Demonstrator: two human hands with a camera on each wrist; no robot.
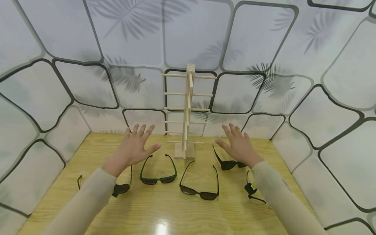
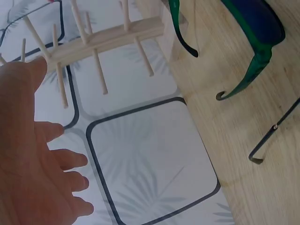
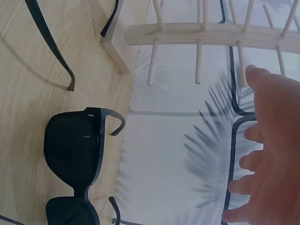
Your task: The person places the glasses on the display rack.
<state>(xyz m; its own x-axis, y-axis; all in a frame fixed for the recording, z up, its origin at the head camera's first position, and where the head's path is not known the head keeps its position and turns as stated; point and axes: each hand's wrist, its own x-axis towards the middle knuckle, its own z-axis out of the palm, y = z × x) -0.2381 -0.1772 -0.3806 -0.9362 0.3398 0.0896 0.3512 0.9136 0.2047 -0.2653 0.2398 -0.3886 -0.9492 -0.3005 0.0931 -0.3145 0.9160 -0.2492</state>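
My left hand (image 1: 132, 147) hovers palm down with spread, straight fingers, left of a wooden rack (image 1: 187, 111) with several pegs. On the rack's other side my right hand (image 1: 238, 145) is held the same way; neither hand holds anything. Green-framed sunglasses (image 1: 158, 180) lie near the left hand, and black sunglasses (image 1: 121, 189) lie partly hidden under the left forearm. In front of the rack rest dark sunglasses (image 1: 199, 193). Beneath the right hand is another black pair of sunglasses (image 3: 72, 150). Thin-framed glasses (image 1: 257, 199) with a black piece and yellow spot sit by the right sleeve.
The wooden table (image 1: 147, 215) carries all the glasses. Patterned panels (image 1: 194, 39) rise behind it and at both sides. The rack's base (image 1: 179, 151) stands near the table's back edge. Light glares off the table's front.
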